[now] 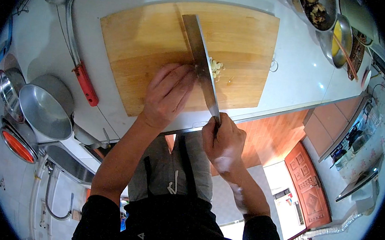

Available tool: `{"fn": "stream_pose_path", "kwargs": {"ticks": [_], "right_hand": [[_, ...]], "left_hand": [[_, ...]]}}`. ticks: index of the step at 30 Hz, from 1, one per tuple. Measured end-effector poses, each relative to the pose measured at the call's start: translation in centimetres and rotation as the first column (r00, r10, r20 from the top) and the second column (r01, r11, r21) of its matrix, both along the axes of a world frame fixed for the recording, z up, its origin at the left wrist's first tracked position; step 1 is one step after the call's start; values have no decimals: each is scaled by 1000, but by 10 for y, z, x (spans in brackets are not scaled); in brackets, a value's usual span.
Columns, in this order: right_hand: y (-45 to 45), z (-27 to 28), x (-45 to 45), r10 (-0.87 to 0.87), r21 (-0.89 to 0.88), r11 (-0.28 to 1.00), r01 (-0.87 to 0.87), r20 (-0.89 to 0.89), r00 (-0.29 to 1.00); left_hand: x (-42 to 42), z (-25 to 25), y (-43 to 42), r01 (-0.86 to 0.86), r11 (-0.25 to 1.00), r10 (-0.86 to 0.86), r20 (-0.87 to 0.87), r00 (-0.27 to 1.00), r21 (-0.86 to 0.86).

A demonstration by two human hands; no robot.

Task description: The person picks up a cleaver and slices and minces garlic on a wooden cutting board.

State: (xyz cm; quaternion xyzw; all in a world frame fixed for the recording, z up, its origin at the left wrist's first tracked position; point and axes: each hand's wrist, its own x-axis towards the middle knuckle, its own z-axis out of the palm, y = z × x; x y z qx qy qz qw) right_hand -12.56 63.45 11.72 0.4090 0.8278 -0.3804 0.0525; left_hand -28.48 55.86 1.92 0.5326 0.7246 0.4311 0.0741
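A wide cleaver [201, 53] stands edge-down across the wooden cutting board [140, 36], and my right hand [223, 140] is wrapped round its handle near the board's front edge. Just right of the blade lies a small heap of pale chopped pieces [215, 68], which look like garlic. My left hand [169, 91] rests on the board at the blade's left side, its fingers bent and pressed together with the tips against the cleaver. Whatever lies under those fingertips is hidden.
A ladle [73, 36] with a red handle lies left of the board. Metal pots [46, 109] stand beside the sink [71, 163]. At the back right are a bowl of dark food [316, 12] and a bowl with yellow liquid [336, 41], chopsticks [345, 55] across it.
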Motion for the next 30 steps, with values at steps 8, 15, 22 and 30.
{"fn": "stream_pose_path", "kwargs": {"ticks": [8,15,22,30], "right_hand": [[10,5,-2,-32,-19,999,31,-44,999],[6,13,8,-8,-11,1000,8,-1,1000],[3,15,8,-11,-32,999,11,-1,1000],[2,14,7,-16,-70,997,13,-43,999]], "left_hand": [[1,0,1,-40,999,40,31,999,2],[2,-5,-2,-44,999,44,45,998,0],[-1,1,-1,-37,999,37,54,998,8],[-2,-3,-4,-27,1000,26,60,998,16]]}}
